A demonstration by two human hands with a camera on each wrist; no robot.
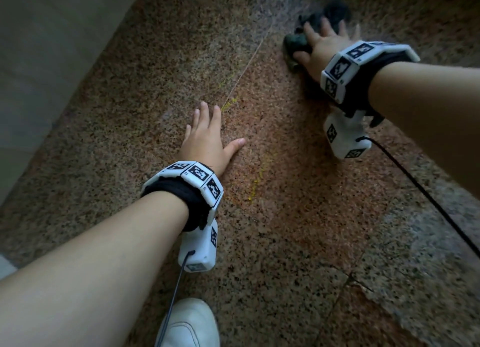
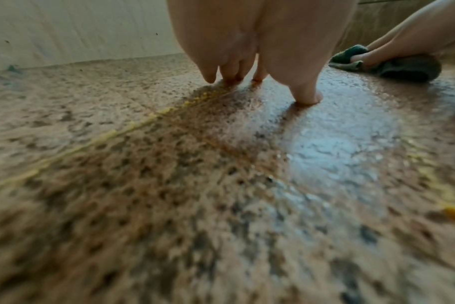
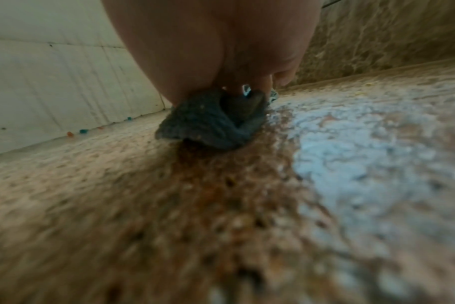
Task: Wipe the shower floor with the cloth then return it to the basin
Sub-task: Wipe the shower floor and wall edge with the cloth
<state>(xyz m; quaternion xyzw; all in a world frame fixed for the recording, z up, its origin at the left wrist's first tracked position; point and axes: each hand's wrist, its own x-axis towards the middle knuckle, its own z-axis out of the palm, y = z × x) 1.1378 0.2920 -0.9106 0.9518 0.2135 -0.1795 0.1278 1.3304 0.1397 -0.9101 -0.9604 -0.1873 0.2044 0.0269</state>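
Note:
A dark green-grey cloth (image 1: pixel 293 44) lies bunched on the speckled brown shower floor (image 1: pixel 285 230) at the far right. My right hand (image 1: pixel 322 43) lies on top of it with fingers spread and fairly straight, pressing it down; the far end of the cloth is blurred. The right wrist view shows the cloth (image 3: pixel 208 121) squashed under my palm (image 3: pixel 208 41). My left hand (image 1: pixel 207 136) rests flat on the bare floor in the middle, fingers straight, holding nothing. In the left wrist view its fingertips (image 2: pixel 305 96) touch the wet floor, with the cloth (image 2: pixel 408 69) off to the right.
A pale tiled wall (image 1: pixel 39 61) runs along the left. Yellow residue (image 1: pixel 255 185) sits along a floor seam. My white shoe (image 1: pixel 189 323) stands at the bottom edge. A black cable (image 1: pixel 428 198) trails from the right wrist. Small coloured bits (image 3: pixel 83 131) lie at the wall's base.

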